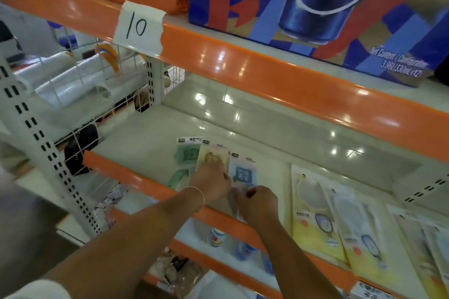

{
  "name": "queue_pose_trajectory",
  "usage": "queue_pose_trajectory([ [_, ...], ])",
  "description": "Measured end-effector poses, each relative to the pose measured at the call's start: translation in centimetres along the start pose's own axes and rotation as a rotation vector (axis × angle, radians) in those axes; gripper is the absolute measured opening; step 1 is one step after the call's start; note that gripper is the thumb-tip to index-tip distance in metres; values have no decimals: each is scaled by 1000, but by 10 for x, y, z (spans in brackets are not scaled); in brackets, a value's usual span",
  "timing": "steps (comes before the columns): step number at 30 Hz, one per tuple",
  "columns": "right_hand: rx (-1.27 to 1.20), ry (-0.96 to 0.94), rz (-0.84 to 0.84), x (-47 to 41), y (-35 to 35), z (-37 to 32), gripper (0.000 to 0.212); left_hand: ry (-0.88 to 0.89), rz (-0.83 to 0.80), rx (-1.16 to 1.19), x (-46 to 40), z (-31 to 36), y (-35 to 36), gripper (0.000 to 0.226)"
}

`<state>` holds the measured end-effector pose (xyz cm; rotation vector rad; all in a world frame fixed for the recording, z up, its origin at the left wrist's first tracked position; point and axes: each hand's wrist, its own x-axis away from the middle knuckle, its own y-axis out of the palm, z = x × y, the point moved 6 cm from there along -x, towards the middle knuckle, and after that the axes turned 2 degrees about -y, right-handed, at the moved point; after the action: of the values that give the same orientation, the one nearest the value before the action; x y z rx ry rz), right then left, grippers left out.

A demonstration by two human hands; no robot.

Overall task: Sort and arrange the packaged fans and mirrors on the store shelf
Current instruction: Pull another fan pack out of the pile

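Three packaged fans lie side by side on the white shelf point(150, 138): a green one point(184, 156), a yellow one point(212, 155) and a blue one point(244, 172). My left hand point(210, 183) rests on the lower part of the yellow fan, fingers hidden from here. My right hand point(257, 202) pinches the clear bottom edge of the blue fan's pack near the shelf's front lip. To the right, several packaged mirrors point(313, 213) in yellow and white packs lie in an overlapping row.
An orange shelf rail point(145, 183) runs along the front edge. Above, an orange rail carries a paper tag reading 10 point(137, 28), with a blue drinks carton point(315, 7) on top. A wire basket with white rolls point(80, 80) sits left. Small bottles point(216, 236) stand below.
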<state>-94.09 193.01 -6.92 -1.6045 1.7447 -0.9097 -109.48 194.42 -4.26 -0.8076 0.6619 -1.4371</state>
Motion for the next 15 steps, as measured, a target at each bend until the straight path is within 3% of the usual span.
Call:
queue_pose_trajectory([
  [11, -24, 28, -89, -3, 14, -10, 37, 42, 121, -284, -5, 11, -1, 17],
  [15, -123, 51, -113, 2, 2, -2, 31, 96, 134, -281, -6, 31, 10, 19],
])
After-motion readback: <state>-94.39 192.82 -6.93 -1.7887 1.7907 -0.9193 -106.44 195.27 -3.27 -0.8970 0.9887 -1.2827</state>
